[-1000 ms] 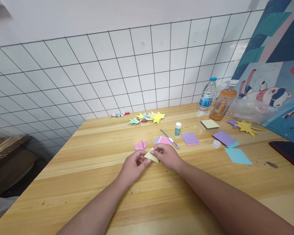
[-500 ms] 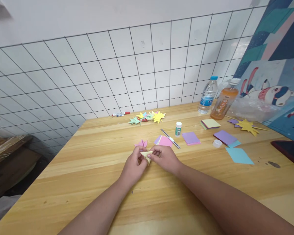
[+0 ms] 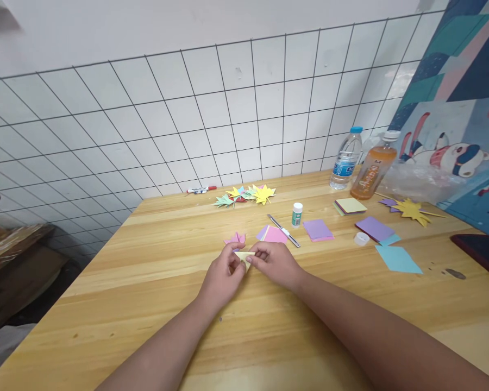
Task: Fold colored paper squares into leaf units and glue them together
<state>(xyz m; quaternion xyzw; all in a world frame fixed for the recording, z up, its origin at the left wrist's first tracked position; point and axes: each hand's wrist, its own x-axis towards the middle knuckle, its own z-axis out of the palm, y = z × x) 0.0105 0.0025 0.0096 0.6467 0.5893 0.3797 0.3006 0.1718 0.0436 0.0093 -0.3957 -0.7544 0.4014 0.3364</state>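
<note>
A small pale yellow folded paper [image 3: 245,257], roughly triangular, is pinched between my two hands above the wooden table. My left hand [image 3: 225,271] grips its left side, thumb in front and fingers curled behind. On the other side, my right hand [image 3: 275,263] pinches the right corner with thumb and index finger. Just beyond my left hand lies a pink folded paper piece [image 3: 236,239], partly hidden by the fingers. Pink and purple paper sheets [image 3: 274,234] lie past my right hand, with a utility knife [image 3: 284,230] resting across them.
Behind stand a small white-capped bottle [image 3: 296,215], a water bottle [image 3: 345,158] and an orange drink bottle [image 3: 374,167]. Folded paper leaves [image 3: 263,194] and markers [image 3: 201,190] lie near the tiled wall. At right are purple squares [image 3: 318,229], a blue sheet [image 3: 398,259] and a dark device [image 3: 481,251].
The yellow paper has turned slightly in my fingers, and its lower tip shows less below the hands. Both hands keep nearly the same place and grip.
</note>
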